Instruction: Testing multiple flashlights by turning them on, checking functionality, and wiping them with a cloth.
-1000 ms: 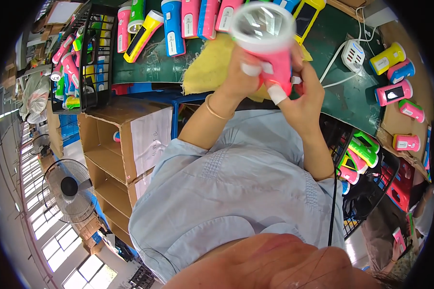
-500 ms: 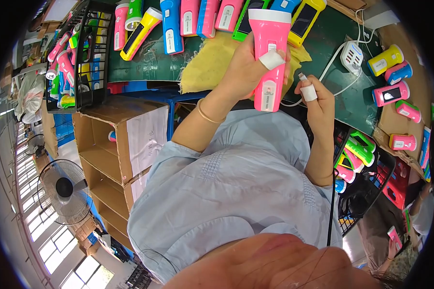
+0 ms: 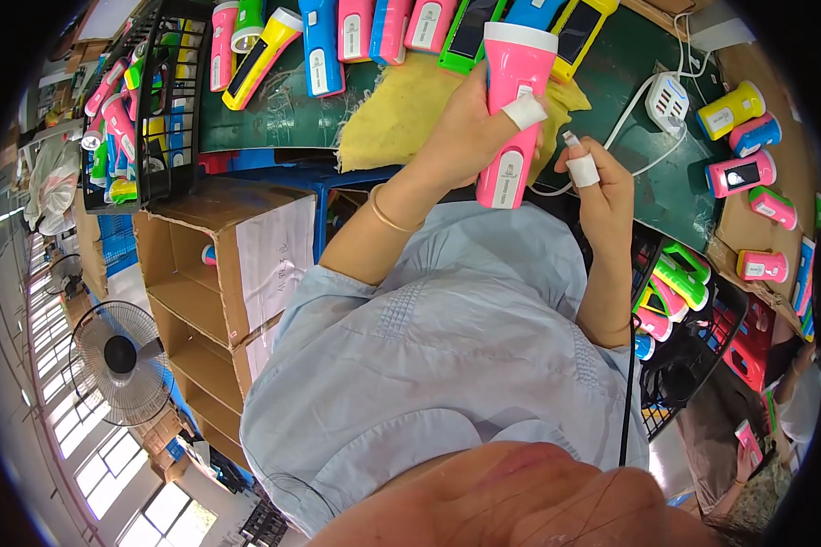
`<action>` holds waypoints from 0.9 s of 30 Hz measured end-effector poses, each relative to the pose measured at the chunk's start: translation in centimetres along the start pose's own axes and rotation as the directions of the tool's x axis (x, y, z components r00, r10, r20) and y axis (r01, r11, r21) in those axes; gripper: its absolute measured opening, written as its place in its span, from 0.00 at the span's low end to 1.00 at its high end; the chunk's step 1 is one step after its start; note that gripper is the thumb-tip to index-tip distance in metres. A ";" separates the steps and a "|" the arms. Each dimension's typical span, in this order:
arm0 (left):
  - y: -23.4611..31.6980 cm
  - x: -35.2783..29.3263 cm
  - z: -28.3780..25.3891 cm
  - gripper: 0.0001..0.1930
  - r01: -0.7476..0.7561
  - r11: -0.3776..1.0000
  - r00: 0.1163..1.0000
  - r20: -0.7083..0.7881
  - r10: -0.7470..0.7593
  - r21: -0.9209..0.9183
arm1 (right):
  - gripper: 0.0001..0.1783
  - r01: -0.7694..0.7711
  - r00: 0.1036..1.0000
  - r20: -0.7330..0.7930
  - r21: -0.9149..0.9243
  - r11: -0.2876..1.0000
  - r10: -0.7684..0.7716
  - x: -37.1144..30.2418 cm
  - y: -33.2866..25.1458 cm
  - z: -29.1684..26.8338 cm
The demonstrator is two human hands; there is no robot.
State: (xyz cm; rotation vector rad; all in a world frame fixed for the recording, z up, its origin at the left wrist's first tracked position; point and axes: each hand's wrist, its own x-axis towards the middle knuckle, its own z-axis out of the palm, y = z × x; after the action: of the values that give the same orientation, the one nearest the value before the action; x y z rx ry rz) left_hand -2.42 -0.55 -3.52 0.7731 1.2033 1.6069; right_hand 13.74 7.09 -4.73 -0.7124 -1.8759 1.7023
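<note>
A pink flashlight (image 3: 517,91) with a white head is held upright over the near edge of the table. My left hand (image 3: 470,132) wraps its body, the taped thumb lying across the front near the switch. To the right of it, my right hand (image 3: 602,182) pinches the small plug of a white charging cable (image 3: 572,139), its metal tip pointing up and left. White tape wraps the thumb of this hand too. Plug and flashlight are apart. Beneath the flashlight lies a yellow cloth (image 3: 392,118) on the green table (image 3: 265,118).
Several colourful flashlights (image 3: 319,55) line the far edge. A white multi-port charger (image 3: 668,102) sits right, with more flashlights (image 3: 732,109) beyond it. Black baskets of flashlights (image 3: 169,109) stand at left and lower right. Cardboard shelves (image 3: 192,273) and a fan (image 3: 120,354) are at left.
The flashlight's lower end has swung slightly left, so it leans a little more. My right hand keeps nearly the same place with the plug.
</note>
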 end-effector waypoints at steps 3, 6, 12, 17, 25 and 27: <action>-0.4 0.1 -0.2 0.16 -0.069 0.996 0.996 -0.053 0.072 0.059 | 0.09 0.001 1.000 -0.015 0.016 1.000 0.000 0.2 -0.6 -0.4; 0.5 0.1 -0.6 0.24 -0.056 0.996 0.993 0.111 0.048 0.071 | 0.10 0.032 0.999 0.018 0.053 0.998 -0.033 0.8 -1.8 -1.0; 0.8 0.1 -0.2 0.26 -0.102 0.911 0.994 0.007 0.108 0.399 | 0.10 0.283 0.956 0.108 -0.082 0.955 -0.274 3.3 -3.8 -0.5; 0.8 0.2 0.0 0.24 -0.125 0.831 0.987 -0.016 0.159 0.541 | 0.10 0.176 0.982 0.127 -0.343 0.923 -0.140 3.7 -4.5 -0.5; -0.8 0.8 1.2 0.30 -0.232 0.612 0.915 -0.044 0.401 0.756 | 0.10 0.169 0.963 -0.030 -0.705 0.689 -0.268 3.9 -4.3 1.5; -1.0 0.9 0.7 0.29 -0.254 0.607 0.920 -0.007 0.393 0.753 | 0.11 0.180 0.947 -0.061 -0.711 0.680 -0.315 4.4 -3.8 1.8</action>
State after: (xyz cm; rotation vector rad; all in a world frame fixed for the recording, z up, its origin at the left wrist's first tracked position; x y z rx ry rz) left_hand -1.78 0.60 -4.25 1.4696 1.9959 1.4504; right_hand 9.09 8.47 -1.06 -0.7954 -2.3559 0.6807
